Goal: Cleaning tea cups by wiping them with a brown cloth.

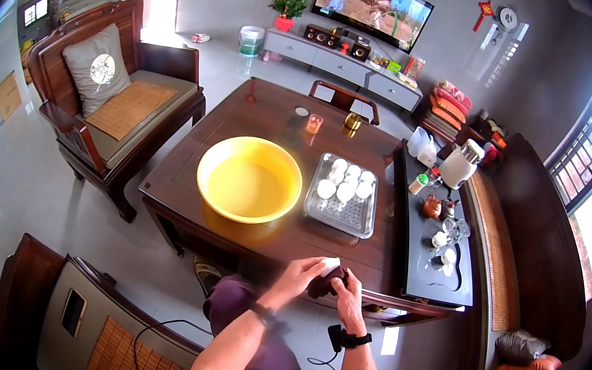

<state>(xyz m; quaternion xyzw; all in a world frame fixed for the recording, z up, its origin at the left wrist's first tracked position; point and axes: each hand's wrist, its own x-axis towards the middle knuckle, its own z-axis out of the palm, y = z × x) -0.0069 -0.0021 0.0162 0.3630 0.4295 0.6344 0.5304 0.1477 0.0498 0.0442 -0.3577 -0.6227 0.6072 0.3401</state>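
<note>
Above the table's near edge, my left hand (pixel 295 278) pinches a small white object (pixel 329 267), perhaps a teacup, most of it covered by fingers and cloth. A dark maroon cloth (pixel 323 285) is bunched against it, gripped by my right hand (pixel 349 298). Beyond my hands stands a perforated metal tray (pixel 343 225). Several white rounded pieces (pixel 345 192) sit in its far half; they look like upturned cups. To the left of the tray is a large yellow plastic basin (pixel 252 149), which seems to hold some water. Both rest on the dark wooden table (pixel 187 171).
A black tea tray (pixel 439 284) along the table's right side carries an electric kettle (pixel 462 164), a brown teapot (pixel 432 207) and cups. An orange glass (pixel 314 124) and a brass pot (pixel 353 121) stand farther back. A phone (pixel 73 313) lies on the seat at lower left.
</note>
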